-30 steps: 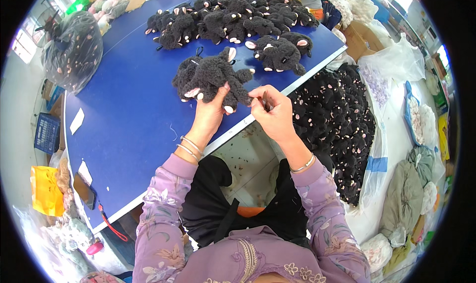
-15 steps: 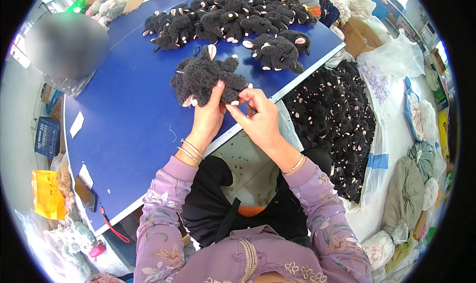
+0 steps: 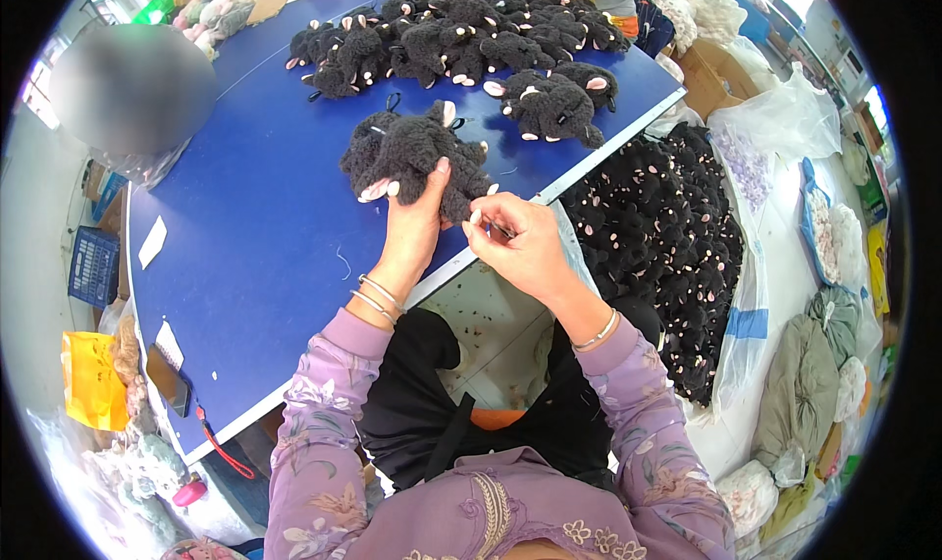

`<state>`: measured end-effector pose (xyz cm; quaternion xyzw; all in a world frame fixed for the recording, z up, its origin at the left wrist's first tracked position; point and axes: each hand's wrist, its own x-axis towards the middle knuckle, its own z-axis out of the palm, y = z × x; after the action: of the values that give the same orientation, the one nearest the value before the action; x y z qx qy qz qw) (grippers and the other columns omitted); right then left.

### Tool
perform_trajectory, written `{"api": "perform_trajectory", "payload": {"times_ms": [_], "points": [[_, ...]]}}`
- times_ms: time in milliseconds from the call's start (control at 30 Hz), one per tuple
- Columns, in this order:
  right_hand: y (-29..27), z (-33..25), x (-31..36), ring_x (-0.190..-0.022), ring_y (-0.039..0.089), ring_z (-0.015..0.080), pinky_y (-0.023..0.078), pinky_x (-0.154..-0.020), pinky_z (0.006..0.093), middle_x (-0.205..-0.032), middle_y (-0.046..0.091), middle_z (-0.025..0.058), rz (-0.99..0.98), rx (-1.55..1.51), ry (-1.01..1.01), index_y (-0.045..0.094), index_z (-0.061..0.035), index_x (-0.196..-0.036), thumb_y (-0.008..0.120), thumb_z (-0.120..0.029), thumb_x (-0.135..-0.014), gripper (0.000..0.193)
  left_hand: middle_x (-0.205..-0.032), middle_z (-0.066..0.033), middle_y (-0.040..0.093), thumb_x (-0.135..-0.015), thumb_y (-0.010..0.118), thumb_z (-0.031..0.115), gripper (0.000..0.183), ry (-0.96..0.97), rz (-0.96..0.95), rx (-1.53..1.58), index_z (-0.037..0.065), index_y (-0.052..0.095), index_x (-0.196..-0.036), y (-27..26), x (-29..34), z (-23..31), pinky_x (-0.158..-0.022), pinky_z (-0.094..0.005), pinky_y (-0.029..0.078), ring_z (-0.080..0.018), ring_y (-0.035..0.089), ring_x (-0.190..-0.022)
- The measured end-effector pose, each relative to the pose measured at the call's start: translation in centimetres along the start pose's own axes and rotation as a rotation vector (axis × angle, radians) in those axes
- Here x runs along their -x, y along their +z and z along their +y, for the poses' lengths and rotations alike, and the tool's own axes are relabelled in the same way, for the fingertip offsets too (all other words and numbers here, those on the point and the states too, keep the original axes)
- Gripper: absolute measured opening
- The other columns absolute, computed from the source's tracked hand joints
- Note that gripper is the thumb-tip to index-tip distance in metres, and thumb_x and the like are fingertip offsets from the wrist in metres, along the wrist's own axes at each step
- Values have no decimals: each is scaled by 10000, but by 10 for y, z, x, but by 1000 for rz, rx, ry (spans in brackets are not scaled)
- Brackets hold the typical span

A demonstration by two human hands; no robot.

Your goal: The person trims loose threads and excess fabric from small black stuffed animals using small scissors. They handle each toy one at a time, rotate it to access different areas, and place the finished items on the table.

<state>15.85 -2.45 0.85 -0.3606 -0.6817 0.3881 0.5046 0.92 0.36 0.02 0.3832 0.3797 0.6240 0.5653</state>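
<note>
A fluffy black plush toy [image 3: 407, 153] with pink-lined ears and pale feet is held above the near edge of the blue table. My left hand [image 3: 414, 221] is closed around its lower body, thumb on top. Beside the toy's nearest leg, my right hand [image 3: 528, 251] is pinched, thumb and forefinger close to a pale foot tip. A thin dark thing shows between those fingers, too small to name. Part of the toy's underside is hidden by my left hand.
Many like plush toys [image 3: 461, 35] are heaped across the far side of the blue table [image 3: 265, 226]. Two more [image 3: 549, 104] lie near its right edge. A large bag of black toys [image 3: 653, 266] stands to the right. A phone [image 3: 168, 381] with a red strap lies at the left edge.
The plush toy has tipped and turned a little in my left hand. My right hand has shifted slightly right and down, still at the leg.
</note>
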Motion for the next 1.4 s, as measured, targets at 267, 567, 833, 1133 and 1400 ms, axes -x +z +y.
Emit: {"api": "perform_trajectory", "payload": {"times_ms": [267, 567, 833, 1133, 1400], "points": [[-18, 9, 1, -574, 452, 23, 374, -515, 203, -667, 563, -30, -68, -72, 136, 601, -4, -831, 686, -92, -836, 122, -823, 7, 619, -916, 644, 287, 263, -34, 8, -22, 65, 592, -1047, -3, -6, -7, -420, -202, 381, -55, 541, -589], [-19, 9, -2, -659, 518, 40, 442, -593, 212, -831, 649, 22, 107, -53, 97, 581, 7, -938, 672, -65, -859, 141, -887, -3, 621, -941, 598, 325, 292, -46, -68, -31, 84, 560, -1101, -3, -5, -10, -452, -187, 409, -56, 558, -640], [-37, 10, -11, -674, 501, 33, 417, -604, 201, -752, 546, -29, 15, -256, 238, 550, -22, -859, 614, -51, -857, 71, -1065, -27, 638, -959, 537, 326, 348, -161, -151, 105, 82, 529, -1206, -3, 0, -4, -614, -243, 480, -117, 630, -851], [-41, 12, -8, -711, 486, 61, 427, -643, 229, -789, 540, -9, -147, -101, 224, 540, 5, -972, 644, -76, -814, 207, -1192, -69, 584, -991, 474, 238, 328, -157, -64, 380, 48, 497, -1257, -5, -5, -13, -886, -326, 494, -177, 585, -1042], [-43, 10, -11, -766, 540, 81, 457, -703, 250, -918, 620, 26, -288, -139, 340, 605, 33, -1075, 666, -177, -858, 308, -1269, -87, 545, -1003, 465, 294, 408, -111, -123, 222, 20, 471, -1305, 2, 1, -8, -977, -339, 459, -192, 547, -1138]]}}
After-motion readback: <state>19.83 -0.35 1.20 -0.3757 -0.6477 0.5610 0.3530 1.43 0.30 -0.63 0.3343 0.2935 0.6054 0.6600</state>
